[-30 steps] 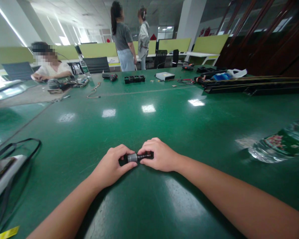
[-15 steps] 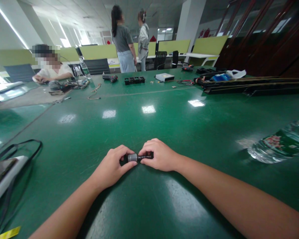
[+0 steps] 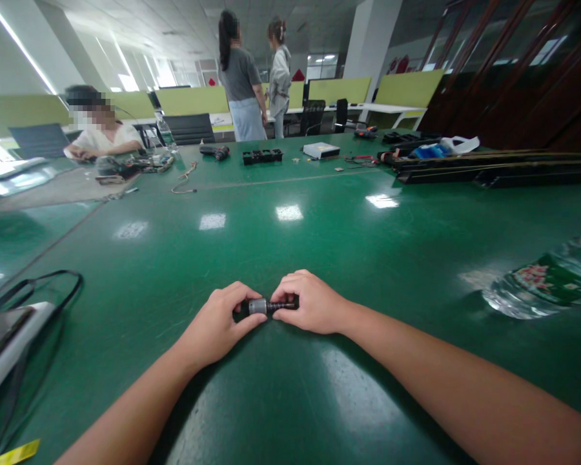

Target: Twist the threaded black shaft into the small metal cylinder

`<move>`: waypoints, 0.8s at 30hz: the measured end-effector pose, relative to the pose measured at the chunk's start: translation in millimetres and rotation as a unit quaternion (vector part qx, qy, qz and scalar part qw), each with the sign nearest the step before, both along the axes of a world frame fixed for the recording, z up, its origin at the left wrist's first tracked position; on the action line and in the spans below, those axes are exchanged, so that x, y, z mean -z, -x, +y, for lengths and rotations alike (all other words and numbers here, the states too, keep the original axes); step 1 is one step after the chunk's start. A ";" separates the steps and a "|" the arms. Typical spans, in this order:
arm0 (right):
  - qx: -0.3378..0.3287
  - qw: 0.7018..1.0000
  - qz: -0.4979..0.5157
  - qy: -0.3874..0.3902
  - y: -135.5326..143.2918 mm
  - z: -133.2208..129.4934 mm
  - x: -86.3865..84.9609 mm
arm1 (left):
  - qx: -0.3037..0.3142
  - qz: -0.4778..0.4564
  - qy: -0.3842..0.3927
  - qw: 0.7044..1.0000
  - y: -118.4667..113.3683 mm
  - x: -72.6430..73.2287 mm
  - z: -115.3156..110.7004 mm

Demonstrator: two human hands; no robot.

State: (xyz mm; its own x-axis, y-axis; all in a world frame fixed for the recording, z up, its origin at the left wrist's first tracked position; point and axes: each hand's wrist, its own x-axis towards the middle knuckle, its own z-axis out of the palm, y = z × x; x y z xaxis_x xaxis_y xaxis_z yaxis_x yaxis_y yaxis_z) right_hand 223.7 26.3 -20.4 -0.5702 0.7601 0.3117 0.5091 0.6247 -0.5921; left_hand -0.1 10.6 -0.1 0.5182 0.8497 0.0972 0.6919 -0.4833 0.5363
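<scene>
Just above the green table, both hands meet at a small grey metal cylinder (image 3: 258, 305) with a thin dark ribbed shaft (image 3: 281, 306) lying roughly level. My left hand (image 3: 219, 323) is closed round the cylinder's left end, thumb below and fingers above. At the other end my right hand (image 3: 312, 302) pinches the shaft between thumb and fingers. The cylinder's dark left end is partly covered by my left fingers, and the exact kind of part is too small to tell.
A white device (image 3: 12, 342) with a black strap lies at the left, and a large water bottle (image 3: 547, 278) lies on its side at the right. Tools, a black tray (image 3: 262, 157) and long dark rails (image 3: 494, 169) rest along the far side. One person (image 3: 104, 139) sits across; two stand behind.
</scene>
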 end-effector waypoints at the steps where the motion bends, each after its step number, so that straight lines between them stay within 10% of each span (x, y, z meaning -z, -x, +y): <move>1: 0.000 1.000 0.000 0.000 0.0 0.0 0.1 | 0.001 0.000 0.000 1.000 0.1 0.2 0.1; 24: 0.122 0.992 -0.012 0.021 -10.0 6.7 -2.1 | -0.038 -0.009 -0.002 0.999 3.7 0.1 1.8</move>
State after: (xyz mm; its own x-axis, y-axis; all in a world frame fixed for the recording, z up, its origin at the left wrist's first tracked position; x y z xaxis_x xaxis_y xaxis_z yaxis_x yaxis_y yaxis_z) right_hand 233.7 33.0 -18.2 -0.3748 0.8885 0.2648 0.6558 0.4560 -0.6017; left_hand -3.8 12.4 -0.3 0.4496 0.8865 0.1096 0.7176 -0.4315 0.5466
